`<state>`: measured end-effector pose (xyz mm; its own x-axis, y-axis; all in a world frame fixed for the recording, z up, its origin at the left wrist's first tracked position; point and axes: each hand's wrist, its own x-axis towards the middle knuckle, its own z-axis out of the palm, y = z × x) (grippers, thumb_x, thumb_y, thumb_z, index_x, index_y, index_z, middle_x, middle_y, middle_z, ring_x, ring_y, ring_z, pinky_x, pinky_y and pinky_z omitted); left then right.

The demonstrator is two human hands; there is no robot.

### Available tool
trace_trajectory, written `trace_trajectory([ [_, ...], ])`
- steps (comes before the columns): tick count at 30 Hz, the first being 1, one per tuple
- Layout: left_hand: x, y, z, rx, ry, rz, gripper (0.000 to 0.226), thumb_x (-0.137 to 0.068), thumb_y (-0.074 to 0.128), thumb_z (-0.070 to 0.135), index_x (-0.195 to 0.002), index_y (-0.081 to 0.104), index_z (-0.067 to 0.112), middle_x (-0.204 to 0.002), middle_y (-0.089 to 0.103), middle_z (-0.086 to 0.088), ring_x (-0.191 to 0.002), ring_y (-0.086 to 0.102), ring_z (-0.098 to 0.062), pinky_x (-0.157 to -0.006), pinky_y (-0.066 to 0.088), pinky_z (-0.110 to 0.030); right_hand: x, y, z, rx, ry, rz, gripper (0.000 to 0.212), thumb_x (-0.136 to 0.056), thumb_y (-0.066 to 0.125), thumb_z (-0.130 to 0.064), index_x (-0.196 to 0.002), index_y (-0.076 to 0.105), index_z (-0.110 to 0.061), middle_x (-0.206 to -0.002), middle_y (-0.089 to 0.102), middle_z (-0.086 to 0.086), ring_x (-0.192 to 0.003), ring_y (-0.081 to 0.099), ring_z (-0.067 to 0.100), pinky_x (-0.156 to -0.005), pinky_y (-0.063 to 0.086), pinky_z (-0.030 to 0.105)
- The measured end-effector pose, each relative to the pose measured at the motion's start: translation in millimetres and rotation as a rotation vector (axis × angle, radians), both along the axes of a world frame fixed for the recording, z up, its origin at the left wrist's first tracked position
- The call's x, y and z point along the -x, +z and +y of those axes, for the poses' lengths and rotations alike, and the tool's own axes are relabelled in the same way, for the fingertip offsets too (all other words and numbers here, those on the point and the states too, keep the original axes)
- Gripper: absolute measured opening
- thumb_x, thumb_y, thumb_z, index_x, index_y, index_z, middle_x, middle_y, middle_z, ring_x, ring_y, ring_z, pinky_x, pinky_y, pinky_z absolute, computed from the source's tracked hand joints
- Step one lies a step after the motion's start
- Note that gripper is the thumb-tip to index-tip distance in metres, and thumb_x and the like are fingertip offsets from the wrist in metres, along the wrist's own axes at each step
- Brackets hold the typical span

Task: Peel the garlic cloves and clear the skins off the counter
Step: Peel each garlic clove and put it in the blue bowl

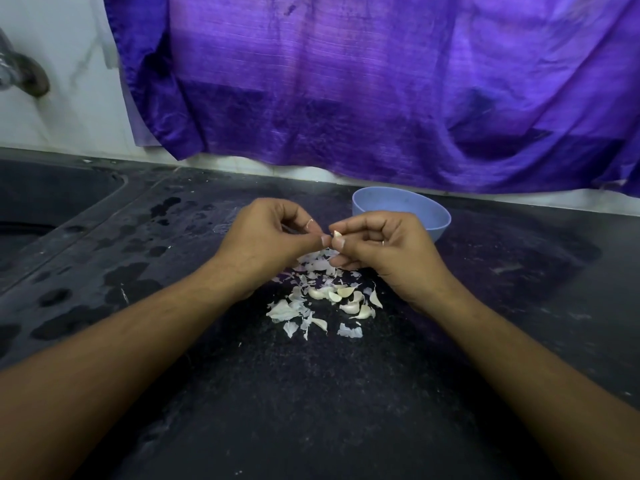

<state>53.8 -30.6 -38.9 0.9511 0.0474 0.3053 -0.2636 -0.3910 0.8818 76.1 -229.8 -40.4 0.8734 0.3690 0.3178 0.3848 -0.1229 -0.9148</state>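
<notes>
The left hand [266, 233] has its fingers curled, with thumb and forefinger pinching one end of a single garlic clove [337, 235]. The right hand [384, 247] also has its fingers curled and pinches the other end of the same clove; a ring [383, 242] sits on one finger. The clove is held in the air between both hands, above the dark counter [311, 393].

Loose skins [313, 266] lie scattered on the counter directly below the hands. Nearer the person, cream-coloured cloves [346, 296] lie mixed among the skins.

A blue bowl [401, 209] stands on the counter behind the right hand and is partly hidden by it. Wet patches [131, 275] mark the counter on the left, beside a sink [52, 202]. A purple cloth [346, 81] hangs on the wall behind, with a tap [24, 74] at upper left
</notes>
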Motion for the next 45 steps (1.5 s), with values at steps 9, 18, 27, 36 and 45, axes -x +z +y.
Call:
trace_trajectory([
  [9, 0, 1, -5, 0.209, -0.128, 0.153, 0.028, -0.086, 0.081, 0.029, -0.091, 0.077, 0.002, -0.084, 0.073, -0.007, -0.070, 0.066, -0.007, -0.065, 0.060, -0.031, -2, -1, -3, 0.081, -0.039, -0.177, 0.016, -0.088, 0.079, -0.005, -0.104, 0.079, -0.009, -0.090, 0.079, 0.008, -0.075, 0.077, 0.028, -0.075, 0.064, 0.040],
  [18, 2, 5, -6, 0.208, -0.158, 0.237, 0.017, -0.092, 0.075, 0.011, -0.097, 0.076, -0.005, -0.083, 0.075, -0.009, -0.068, 0.066, -0.007, -0.060, 0.061, -0.028, 1, 2, -5, 0.208, -0.100, -0.282, 0.014, -0.085, 0.083, -0.011, -0.099, 0.082, -0.014, -0.085, 0.080, -0.001, -0.076, 0.077, 0.017, -0.078, 0.063, 0.049],
  [27, 4, 5, -9, -0.081, 0.001, 0.124, 0.015, -0.089, 0.074, 0.015, -0.074, 0.078, 0.013, -0.067, 0.075, -0.004, -0.063, 0.071, -0.010, -0.062, 0.062, -0.030, 1, -2, 0, 0.334, -0.125, -0.386, 0.010, -0.085, 0.084, -0.013, -0.094, 0.083, -0.016, -0.079, 0.078, -0.007, -0.067, 0.073, 0.005, -0.066, 0.060, 0.024],
  [36, 4, 7, -9, -0.010, -0.009, 0.133, 0.013, -0.088, 0.076, 0.019, -0.077, 0.076, 0.011, -0.069, 0.073, -0.005, -0.068, 0.069, -0.012, -0.066, 0.064, -0.034, 1, -3, 4, 0.005, -0.030, -0.089, 0.011, -0.087, 0.078, -0.003, -0.098, 0.078, -0.002, -0.084, 0.078, 0.015, -0.079, 0.078, 0.028, -0.079, 0.063, 0.041],
  [45, 2, 3, -2, -0.151, 0.019, 0.099, 0.017, -0.093, 0.065, 0.023, -0.081, 0.074, 0.015, -0.078, 0.076, 0.001, -0.075, 0.075, -0.017, -0.073, 0.065, -0.046, -1, 9, -2, -0.340, -0.029, 0.111, 0.010, -0.090, 0.072, -0.005, -0.099, 0.074, -0.004, -0.089, 0.074, 0.012, -0.077, 0.072, 0.021, -0.078, 0.064, 0.036],
])
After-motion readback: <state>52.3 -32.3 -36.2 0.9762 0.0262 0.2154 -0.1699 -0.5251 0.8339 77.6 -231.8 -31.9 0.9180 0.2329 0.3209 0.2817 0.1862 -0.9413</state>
